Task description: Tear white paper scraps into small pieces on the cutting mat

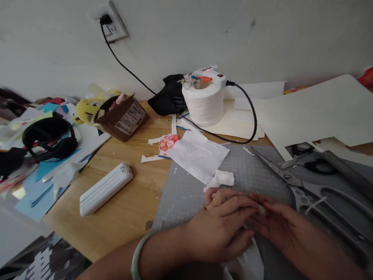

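Note:
My left hand, with a pale green bangle on its wrist, reaches in from the lower left with fingers curled. My right hand meets it at the fingertips over the grey cutting mat. Pinched between both sets of fingers is a small piece of white tissue, mostly hidden. Beneath the hands lies a thin, whitish translucent sheet. Just beyond my left fingers is a crumpled white tissue piece. A sheet of white paper lies behind it, touching a red-orange patterned cutout.
Large metal scissors lie on the right, near black-handled scissors. At the back stands a white tissue roll topped by a corded device. A white power bank, brown box and black headset are on the left.

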`<action>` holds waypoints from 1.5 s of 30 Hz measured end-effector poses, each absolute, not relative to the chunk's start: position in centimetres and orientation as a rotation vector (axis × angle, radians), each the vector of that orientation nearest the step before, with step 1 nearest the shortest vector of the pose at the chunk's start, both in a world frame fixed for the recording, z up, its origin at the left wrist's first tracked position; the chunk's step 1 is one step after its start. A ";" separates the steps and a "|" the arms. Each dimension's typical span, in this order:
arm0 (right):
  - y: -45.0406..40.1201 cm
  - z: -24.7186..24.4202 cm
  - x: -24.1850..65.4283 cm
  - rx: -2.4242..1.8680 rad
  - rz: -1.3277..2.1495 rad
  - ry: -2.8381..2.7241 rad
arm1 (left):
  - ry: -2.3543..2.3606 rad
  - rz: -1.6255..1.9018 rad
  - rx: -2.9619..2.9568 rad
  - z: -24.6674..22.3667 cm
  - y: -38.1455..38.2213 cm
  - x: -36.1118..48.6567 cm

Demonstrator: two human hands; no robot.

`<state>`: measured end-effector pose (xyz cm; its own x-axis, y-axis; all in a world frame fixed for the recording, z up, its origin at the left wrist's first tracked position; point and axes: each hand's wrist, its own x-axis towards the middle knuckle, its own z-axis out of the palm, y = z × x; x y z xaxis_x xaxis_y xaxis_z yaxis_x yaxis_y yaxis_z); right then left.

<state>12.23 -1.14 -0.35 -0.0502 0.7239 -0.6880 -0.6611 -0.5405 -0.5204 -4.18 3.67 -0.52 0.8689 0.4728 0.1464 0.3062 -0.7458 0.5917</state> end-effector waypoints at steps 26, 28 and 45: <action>-1.6 -0.2 12.9 -1.671 1.066 -0.920 | 1.069 0.428 2.308 -1.3 5.8 -4.5; -1.8 -0.3 13.1 -1.653 0.953 -1.056 | 0.920 0.500 2.265 -1.1 5.6 -4.5; -2.7 -1.9 13.1 -1.460 0.698 -1.549 | 0.567 0.589 2.167 -1.0 4.9 -4.6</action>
<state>13.07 -2.74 -1.92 0.0682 0.9746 0.2135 0.4856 0.1546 -0.8604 -4.64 4.86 -1.01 0.7907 0.5715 0.2196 0.1974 -0.5774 0.7922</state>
